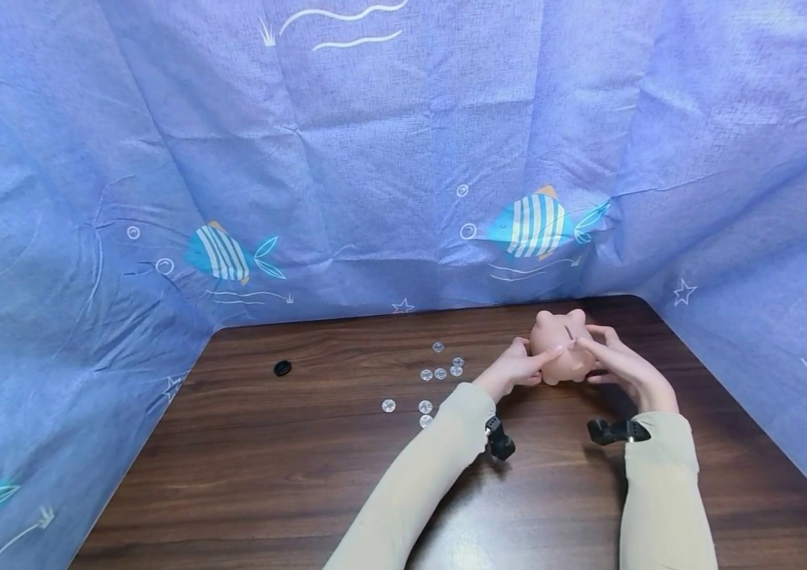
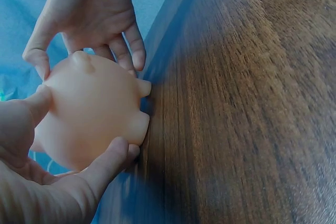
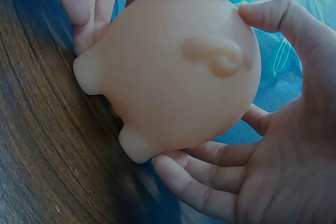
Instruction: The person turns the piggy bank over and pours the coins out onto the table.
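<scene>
A pale pink piggy bank (image 1: pixel 561 352) is at the table's right far part, between both hands. Its dark coin slot (image 1: pixel 569 332) shows on top in the head view. My left hand (image 1: pixel 513 370) grips its left side, thumb on top, fingers lower down. On the opposite side my right hand (image 1: pixel 624 368) holds it, thumb near the slot. A curled tail (image 3: pixel 218 56) and two stubby feet (image 3: pixel 137 142) show in the right wrist view. The feet are close to the tabletop; whether they touch it I cannot tell.
Several silvery coins (image 1: pixel 440 374) lie scattered left of the bank, some close to my left sleeve (image 1: pixel 417 467). A small black round piece (image 1: pixel 282 367) lies farther left on the dark wooden table (image 1: pixel 246 475). Blue fish-print cloth (image 1: pixel 374 198) hangs around the table's back and sides.
</scene>
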`<state>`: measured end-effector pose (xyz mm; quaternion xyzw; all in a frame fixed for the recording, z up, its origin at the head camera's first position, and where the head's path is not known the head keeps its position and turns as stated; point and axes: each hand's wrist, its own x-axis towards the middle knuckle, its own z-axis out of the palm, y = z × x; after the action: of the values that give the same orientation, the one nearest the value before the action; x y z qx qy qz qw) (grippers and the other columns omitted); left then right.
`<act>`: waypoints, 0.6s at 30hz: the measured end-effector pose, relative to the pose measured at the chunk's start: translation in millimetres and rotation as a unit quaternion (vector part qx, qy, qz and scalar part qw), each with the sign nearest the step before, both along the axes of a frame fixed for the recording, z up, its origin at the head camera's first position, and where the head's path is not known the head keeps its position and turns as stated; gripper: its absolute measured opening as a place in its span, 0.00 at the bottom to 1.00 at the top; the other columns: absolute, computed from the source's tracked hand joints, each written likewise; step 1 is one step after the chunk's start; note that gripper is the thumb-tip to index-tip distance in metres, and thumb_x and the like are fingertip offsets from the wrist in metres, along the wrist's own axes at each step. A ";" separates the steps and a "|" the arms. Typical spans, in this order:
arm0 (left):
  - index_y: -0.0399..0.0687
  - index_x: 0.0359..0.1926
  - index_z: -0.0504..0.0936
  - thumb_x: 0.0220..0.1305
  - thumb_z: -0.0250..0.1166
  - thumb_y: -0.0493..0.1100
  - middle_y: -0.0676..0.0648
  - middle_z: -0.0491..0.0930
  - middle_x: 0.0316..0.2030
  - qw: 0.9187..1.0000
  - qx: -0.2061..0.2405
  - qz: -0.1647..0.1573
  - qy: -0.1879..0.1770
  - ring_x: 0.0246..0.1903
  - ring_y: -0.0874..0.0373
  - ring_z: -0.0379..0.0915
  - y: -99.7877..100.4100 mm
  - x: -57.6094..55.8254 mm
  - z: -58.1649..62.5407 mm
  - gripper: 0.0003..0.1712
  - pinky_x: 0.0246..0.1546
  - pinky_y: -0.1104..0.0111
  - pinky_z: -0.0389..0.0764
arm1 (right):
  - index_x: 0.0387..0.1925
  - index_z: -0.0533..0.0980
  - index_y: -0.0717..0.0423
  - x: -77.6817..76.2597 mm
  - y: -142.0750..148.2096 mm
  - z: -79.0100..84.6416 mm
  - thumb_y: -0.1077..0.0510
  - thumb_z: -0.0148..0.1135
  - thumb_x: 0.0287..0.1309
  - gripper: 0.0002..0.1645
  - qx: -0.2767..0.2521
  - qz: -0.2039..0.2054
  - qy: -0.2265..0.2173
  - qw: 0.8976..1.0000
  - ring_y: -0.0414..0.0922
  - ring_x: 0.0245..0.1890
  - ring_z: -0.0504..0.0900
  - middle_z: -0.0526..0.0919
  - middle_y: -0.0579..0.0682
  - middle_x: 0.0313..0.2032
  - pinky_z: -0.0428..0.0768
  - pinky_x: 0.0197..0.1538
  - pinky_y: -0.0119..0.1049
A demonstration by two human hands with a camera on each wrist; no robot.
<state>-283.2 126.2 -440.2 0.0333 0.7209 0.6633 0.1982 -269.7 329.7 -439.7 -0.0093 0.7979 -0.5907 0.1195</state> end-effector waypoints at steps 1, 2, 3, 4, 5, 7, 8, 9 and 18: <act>0.43 0.52 0.64 0.57 0.66 0.55 0.47 0.71 0.35 1.000 0.000 0.000 0.000 0.30 0.55 0.75 0.1 0.2 0.2 0.31 0.41 0.59 0.80 | 0.67 0.36 0.58 1.4 -0.5 1.4 0.36 0.54 0.58 0.54 0.002 -0.002 -0.002 1.000 0.47 0.41 0.76 0.67 0.63 0.49 0.79 0.40 0.44; 0.43 0.52 0.64 0.57 0.66 0.54 0.47 0.71 0.35 1.000 0.000 0.001 0.000 0.30 0.55 0.74 0.3 0.4 0.2 0.31 0.40 0.59 0.80 | 0.68 0.36 0.57 1.9 -0.7 2.0 0.36 0.55 0.58 0.54 0.005 -0.004 -0.005 1.000 0.48 0.41 0.76 0.66 0.63 0.50 0.79 0.41 0.44; 0.43 0.52 0.64 0.57 0.66 0.54 0.47 0.70 0.35 1.000 0.000 0.001 0.000 0.30 0.55 0.74 0.7 0.6 0.1 0.31 0.40 0.60 0.80 | 0.68 0.36 0.57 1.5 -0.4 1.8 0.36 0.55 0.58 0.54 0.006 -0.004 -0.008 1.000 0.48 0.42 0.75 0.65 0.64 0.51 0.79 0.41 0.45; 0.43 0.53 0.64 0.57 0.66 0.54 0.47 0.70 0.35 1.000 0.001 0.002 -0.001 0.30 0.55 0.74 0.9 0.6 0.0 0.31 0.40 0.60 0.80 | 0.68 0.36 0.56 0.4 0.1 0.6 0.36 0.55 0.57 0.54 0.005 -0.009 -0.012 1.000 0.49 0.42 0.75 0.64 0.65 0.52 0.79 0.41 0.44; 0.43 0.53 0.64 0.57 0.66 0.54 0.47 0.70 0.35 1.000 0.001 0.002 -0.001 0.30 0.55 0.74 1.2 0.7 0.0 0.31 0.39 0.61 0.80 | 0.68 0.37 0.55 -1.1 1.2 -1.1 0.35 0.56 0.57 0.54 0.002 -0.014 -0.017 1.000 0.48 0.42 0.75 0.64 0.64 0.52 0.80 0.41 0.44; 0.43 0.53 0.64 0.57 0.66 0.54 0.47 0.71 0.34 1.000 0.001 0.002 -0.001 0.30 0.55 0.75 1.6 1.2 0.4 0.31 0.39 0.61 0.80 | 0.67 0.38 0.53 -3.8 2.8 -4.0 0.35 0.57 0.56 0.54 0.000 -0.020 -0.022 1.000 0.49 0.42 0.75 0.63 0.64 0.53 0.80 0.41 0.44; 0.43 0.53 0.64 0.57 0.66 0.54 0.47 0.71 0.33 1.000 0.001 0.002 -0.002 0.29 0.55 0.74 1.5 1.5 0.8 0.32 0.39 0.61 0.80 | 0.68 0.37 0.53 -2.3 1.5 -1.9 0.36 0.56 0.57 0.53 -0.001 -0.018 -0.021 1.000 0.50 0.43 0.75 0.63 0.66 0.54 0.80 0.41 0.44; 0.43 0.53 0.64 0.57 0.66 0.54 0.48 0.71 0.33 1.000 0.001 0.002 -0.002 0.29 0.55 0.74 1.3 1.5 0.8 0.32 0.39 0.61 0.80 | 0.68 0.36 0.54 -1.8 1.1 -1.2 0.36 0.56 0.57 0.54 -0.003 -0.016 -0.020 1.000 0.50 0.43 0.75 0.62 0.67 0.54 0.79 0.41 0.45; 0.44 0.53 0.66 0.58 0.64 0.56 0.46 0.75 0.28 0.999 -0.010 -0.034 0.004 0.25 0.56 0.72 -4.8 0.6 1.5 0.30 0.38 0.60 0.80 | 0.68 0.35 0.55 -5.4 4.7 -9.2 0.38 0.58 0.57 0.55 -0.011 -0.013 -0.013 1.000 0.52 0.46 0.73 0.61 0.65 0.55 0.79 0.42 0.46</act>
<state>-282.6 121.4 -438.7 0.0587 0.7268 0.6486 0.2181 -275.0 334.5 -448.9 0.0070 0.7897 -0.6012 0.1220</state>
